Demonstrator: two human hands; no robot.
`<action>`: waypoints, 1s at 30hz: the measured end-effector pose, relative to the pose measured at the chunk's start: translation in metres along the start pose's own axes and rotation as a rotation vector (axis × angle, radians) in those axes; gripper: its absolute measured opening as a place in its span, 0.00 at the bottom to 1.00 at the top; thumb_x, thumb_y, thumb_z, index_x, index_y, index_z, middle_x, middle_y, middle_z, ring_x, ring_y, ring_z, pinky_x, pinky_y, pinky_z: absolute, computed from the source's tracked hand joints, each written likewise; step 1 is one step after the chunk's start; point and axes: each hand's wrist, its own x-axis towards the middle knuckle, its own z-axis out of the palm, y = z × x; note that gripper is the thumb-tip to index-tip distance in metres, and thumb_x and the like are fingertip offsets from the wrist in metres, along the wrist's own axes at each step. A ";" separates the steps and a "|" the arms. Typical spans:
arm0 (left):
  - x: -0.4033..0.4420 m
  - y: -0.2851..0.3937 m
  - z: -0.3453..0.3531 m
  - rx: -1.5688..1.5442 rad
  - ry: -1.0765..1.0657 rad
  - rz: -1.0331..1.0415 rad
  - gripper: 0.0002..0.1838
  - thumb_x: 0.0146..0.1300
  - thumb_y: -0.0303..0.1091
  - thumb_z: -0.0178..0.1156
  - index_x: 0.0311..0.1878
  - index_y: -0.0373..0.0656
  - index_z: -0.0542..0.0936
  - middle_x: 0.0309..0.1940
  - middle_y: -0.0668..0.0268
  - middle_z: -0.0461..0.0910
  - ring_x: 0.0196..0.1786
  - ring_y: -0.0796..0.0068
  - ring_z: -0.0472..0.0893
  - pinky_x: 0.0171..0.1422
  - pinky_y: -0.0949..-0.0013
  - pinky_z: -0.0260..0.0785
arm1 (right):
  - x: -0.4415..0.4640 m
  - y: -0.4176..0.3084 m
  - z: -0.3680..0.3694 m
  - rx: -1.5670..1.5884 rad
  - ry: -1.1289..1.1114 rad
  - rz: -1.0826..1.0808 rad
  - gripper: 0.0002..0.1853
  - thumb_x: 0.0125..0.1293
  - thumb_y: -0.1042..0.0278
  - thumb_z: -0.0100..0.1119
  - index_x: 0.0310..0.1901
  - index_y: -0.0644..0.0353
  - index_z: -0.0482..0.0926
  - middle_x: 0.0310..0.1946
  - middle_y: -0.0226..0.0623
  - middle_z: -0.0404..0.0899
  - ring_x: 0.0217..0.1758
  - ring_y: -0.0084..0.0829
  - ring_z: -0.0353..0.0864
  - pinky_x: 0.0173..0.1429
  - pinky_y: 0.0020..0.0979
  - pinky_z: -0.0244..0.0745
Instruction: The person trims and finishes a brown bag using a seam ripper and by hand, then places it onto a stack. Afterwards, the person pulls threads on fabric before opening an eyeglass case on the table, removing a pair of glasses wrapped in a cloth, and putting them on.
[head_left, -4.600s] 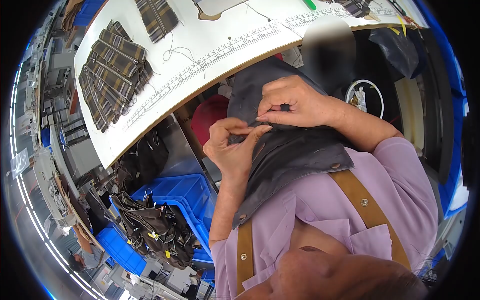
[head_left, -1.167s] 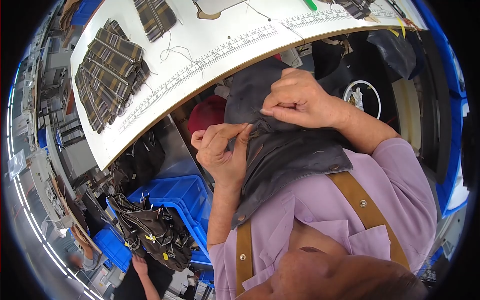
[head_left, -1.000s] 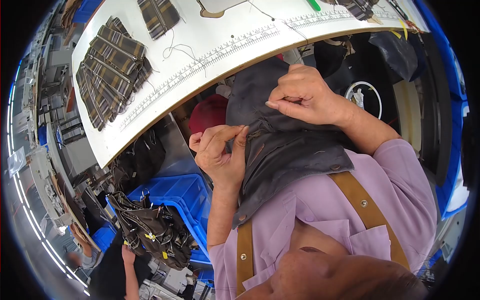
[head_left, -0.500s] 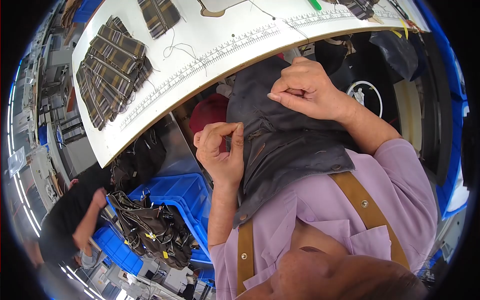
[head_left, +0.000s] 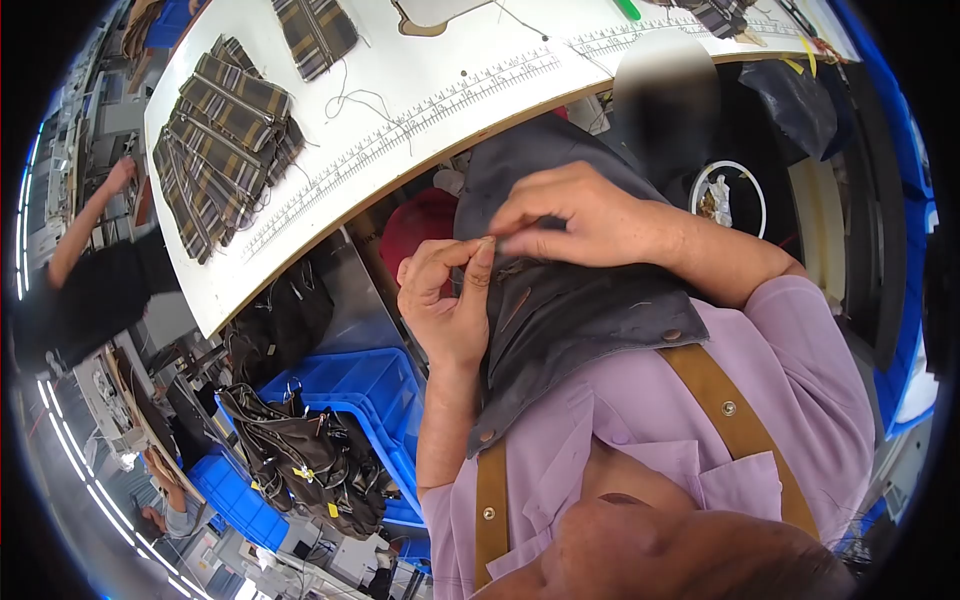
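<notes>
My left hand (head_left: 445,300) is raised above my lap, its thumb and forefinger pinched together. Close against its fingertips, my right hand (head_left: 585,215) also pinches, with the palm facing down. Whatever is between the fingers is too small to make out. Beneath both hands lies a dark grey apron (head_left: 590,320) with brown straps. On the white table (head_left: 400,60) ahead, plaid fabric pieces with zippers (head_left: 225,140) are stacked at the left, and another plaid piece (head_left: 315,35) lies farther along. A loose thread (head_left: 365,100) curls near the table's printed ruler (head_left: 420,110).
At lower left, dark bags (head_left: 310,450) hang over a blue crate (head_left: 380,390). A green object (head_left: 628,9) lies at the table's far side. Under the table edge, a round white-rimmed container (head_left: 728,205) stands at right. A person in dark clothes (head_left: 95,310) is at the left.
My right hand has moved left and down, from apart to fingertip to fingertip with my left hand. My left hand has barely shifted. At far left, the other person has moved up the view.
</notes>
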 end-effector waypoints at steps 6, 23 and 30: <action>0.000 -0.006 -0.006 -0.038 -0.028 -0.098 0.08 0.60 0.33 0.74 0.41 0.43 0.89 0.35 0.67 0.84 0.42 0.75 0.79 0.52 0.71 0.66 | 0.003 -0.001 -0.008 -0.070 0.117 -0.082 0.04 0.61 0.75 0.71 0.38 0.61 0.85 0.32 0.35 0.80 0.36 0.31 0.82 0.40 0.30 0.76; 0.006 0.007 -0.005 0.103 -0.124 0.146 0.07 0.54 0.21 0.75 0.36 0.36 0.89 0.35 0.64 0.81 0.38 0.77 0.80 0.44 0.75 0.72 | 0.004 -0.007 -0.012 -0.178 0.065 -0.181 0.06 0.59 0.75 0.71 0.37 0.60 0.85 0.32 0.34 0.78 0.34 0.33 0.80 0.37 0.31 0.74; 0.002 -0.009 0.017 -0.684 -0.090 -0.134 0.04 0.62 0.23 0.71 0.39 0.35 0.88 0.36 0.63 0.84 0.39 0.78 0.81 0.45 0.75 0.72 | 0.004 0.003 0.003 -0.065 0.094 -0.133 0.05 0.61 0.73 0.69 0.38 0.63 0.85 0.31 0.38 0.78 0.32 0.38 0.81 0.36 0.36 0.74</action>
